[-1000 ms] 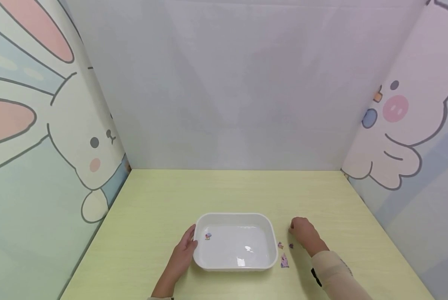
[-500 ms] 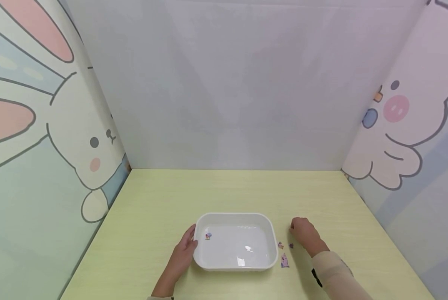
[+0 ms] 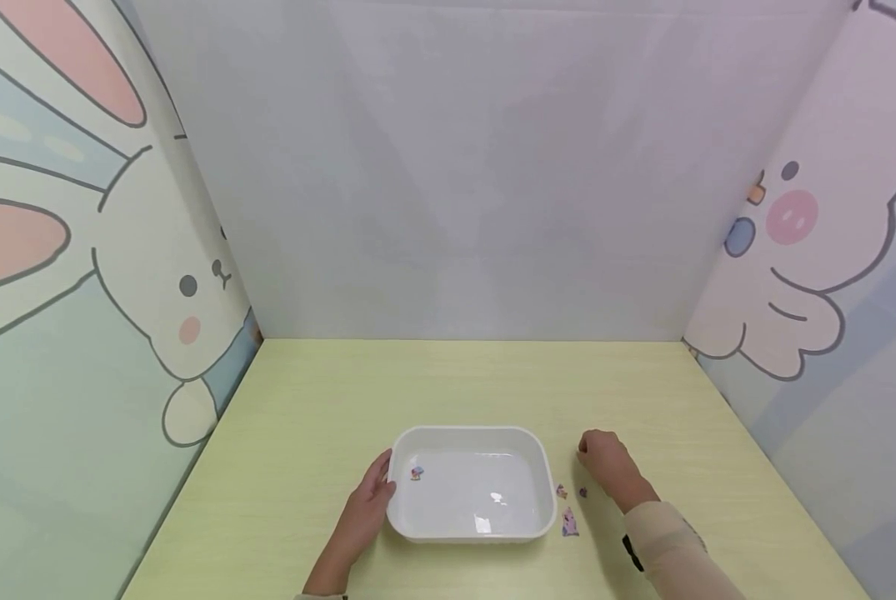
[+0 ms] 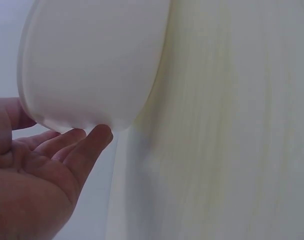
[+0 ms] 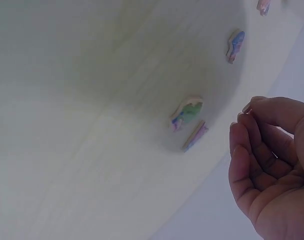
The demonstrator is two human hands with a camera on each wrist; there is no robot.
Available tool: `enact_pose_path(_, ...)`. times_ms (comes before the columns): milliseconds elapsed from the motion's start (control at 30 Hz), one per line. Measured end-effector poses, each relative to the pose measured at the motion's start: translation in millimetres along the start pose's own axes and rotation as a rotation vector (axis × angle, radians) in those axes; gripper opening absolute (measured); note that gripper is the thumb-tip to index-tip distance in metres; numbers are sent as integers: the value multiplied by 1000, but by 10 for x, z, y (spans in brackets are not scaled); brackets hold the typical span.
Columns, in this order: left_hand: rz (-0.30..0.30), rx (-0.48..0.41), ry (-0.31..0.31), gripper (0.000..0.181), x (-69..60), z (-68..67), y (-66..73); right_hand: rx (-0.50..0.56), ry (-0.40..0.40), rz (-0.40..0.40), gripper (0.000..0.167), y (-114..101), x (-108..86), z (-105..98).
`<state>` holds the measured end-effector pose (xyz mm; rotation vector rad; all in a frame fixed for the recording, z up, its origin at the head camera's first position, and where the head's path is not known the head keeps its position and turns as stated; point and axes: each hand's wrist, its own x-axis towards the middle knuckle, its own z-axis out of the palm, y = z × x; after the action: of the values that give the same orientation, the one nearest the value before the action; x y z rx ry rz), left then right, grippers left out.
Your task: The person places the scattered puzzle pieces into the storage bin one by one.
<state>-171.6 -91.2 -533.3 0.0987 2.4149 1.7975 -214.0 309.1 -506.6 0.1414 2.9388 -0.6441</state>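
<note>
Head view: a white rectangular basin (image 3: 455, 500) is sitting on the pale yellow-green surface (image 3: 463, 383), with the left hand (image 3: 365, 508) gripping its left side. One small printed piece (image 3: 417, 473) is lying inside near that side; several loose pieces (image 3: 570, 522) are lying to the basin's right. Near them, the right hand (image 3: 611, 468) is holding its fingers curled; whether it is pinching anything, I cannot tell. Cartoon-printed panels (image 3: 170, 283) are flanking the scene.

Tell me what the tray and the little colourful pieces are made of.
Tray: probably glossy plastic, given bright reflections and rounded corners; glazed ceramic is possible.
Pieces: likely thin wood or card with printed faces; the right wrist view shows pale, plain edges.
</note>
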Motion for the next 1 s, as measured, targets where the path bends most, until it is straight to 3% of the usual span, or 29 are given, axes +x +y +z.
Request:
enact_pose_path(467, -6, 8, -9, 52, -13, 3, 20, -4, 95, -121, 6, -174, 19, -104)
enact_pose_path(1000, -16, 12, -2, 52, -20, 7, 37, 3, 114, -183, 5, -521, 54, -262)
